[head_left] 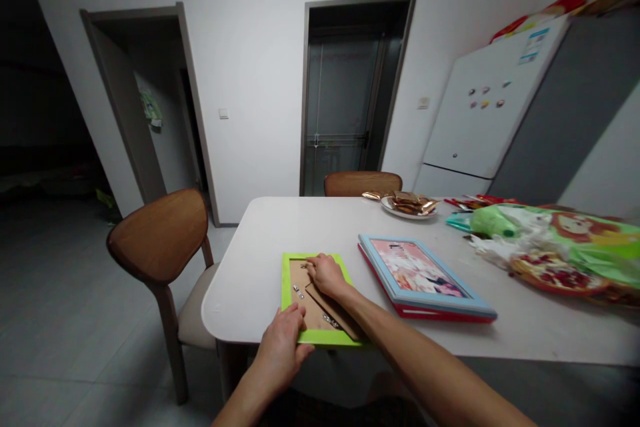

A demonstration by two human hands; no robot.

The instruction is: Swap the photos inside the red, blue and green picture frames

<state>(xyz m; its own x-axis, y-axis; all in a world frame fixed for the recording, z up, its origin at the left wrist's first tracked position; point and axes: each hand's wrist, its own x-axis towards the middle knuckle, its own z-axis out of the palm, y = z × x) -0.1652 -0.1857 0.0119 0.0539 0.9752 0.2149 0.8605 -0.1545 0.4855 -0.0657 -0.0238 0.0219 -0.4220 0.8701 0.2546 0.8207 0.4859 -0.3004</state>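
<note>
A lime-green picture frame (286,280) lies back side up at the table's near edge, with a brown backing board (314,317) inside it. My left hand (285,337) grips the frame's lower left corner, thumb at the near edge and fingers over the left side. My right hand (327,275) is at the top of the backing, its fingers bent down near a small metal piece; what they hold, if anything, is hidden. A brown stand leg (334,310) slants across the board, partly under my right forearm. Small metal clips (299,291) lie on the board.
Right of the frame is a stack of picture frames, a light-blue one (375,260) on top. Farther back stands a plate (407,215) of wrapped snacks. Green packaging (595,233) and a fruit tray (550,273) are at the right. Wooden chairs (163,237) stand left and behind.
</note>
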